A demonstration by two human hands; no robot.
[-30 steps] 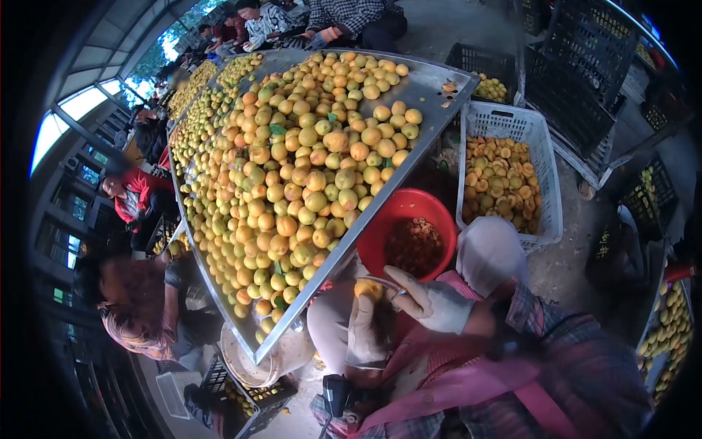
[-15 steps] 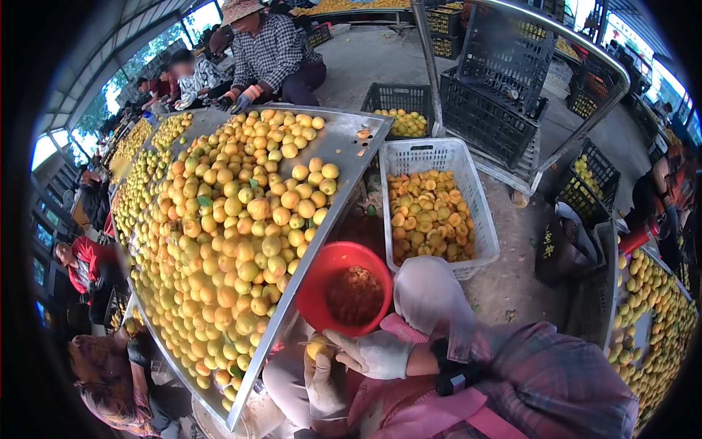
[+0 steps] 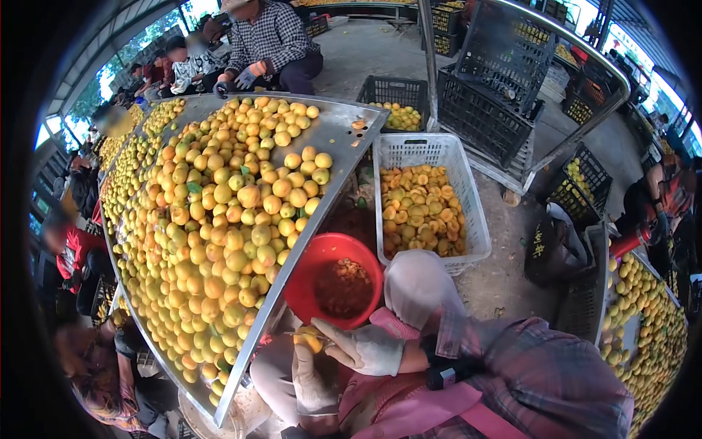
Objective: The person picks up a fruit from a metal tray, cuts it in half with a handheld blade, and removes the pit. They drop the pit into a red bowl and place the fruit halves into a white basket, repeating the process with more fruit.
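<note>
My left hand (image 3: 314, 384), in a pale glove, holds a yellow-orange fruit (image 3: 308, 339) between thumb and fingers. My right hand (image 3: 371, 350), also gloved, is closed against the fruit's near side, and a thin object at its fingertips is too small to make out. Just beyond both hands stands a red basin (image 3: 296, 287) with wet brownish pieces inside. A metal table (image 3: 340, 139) on the left bears a large heap of whole yellow-orange fruits (image 3: 219, 256). Beyond my knee is a white crate (image 3: 477, 212) of opened fruit pieces (image 3: 420, 212).
Black crates (image 3: 479, 117) stand behind a metal rail (image 3: 431, 66). A dark bag (image 3: 552, 249) lies on the floor to the right, near another fruit table (image 3: 636, 329). A person in a checked shirt (image 3: 270, 36) sits across the table; other people sit along the left.
The whole view has shifted slightly, with table, basin and crate now a little further left and up. My hands stay together at the fruit. The person across has moved their hands slightly.
</note>
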